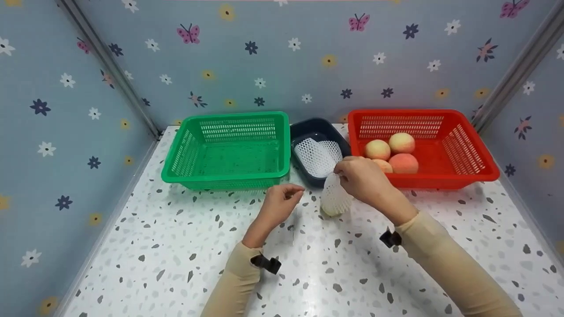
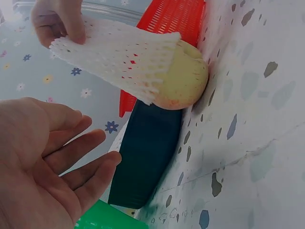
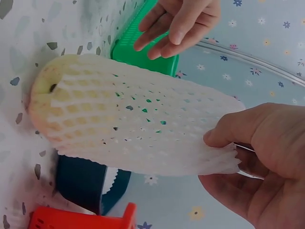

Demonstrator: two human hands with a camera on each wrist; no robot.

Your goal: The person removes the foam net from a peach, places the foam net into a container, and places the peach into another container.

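A yellowish peach sits on the speckled table, its upper part inside a white foam net sleeve. My right hand pinches the top end of that sleeve between thumb and fingers, and the net stretches up from the fruit. The peach's lower end shows bare below the net in both wrist views. My left hand is held to the left of the peach, apart from it, with fingers loosely bent and nothing in them.
A dark tray holding white foam nets stands behind the peach. To its left is a green basket; to its right, a red basket with several peaches. A flower-patterned wall rises behind them.
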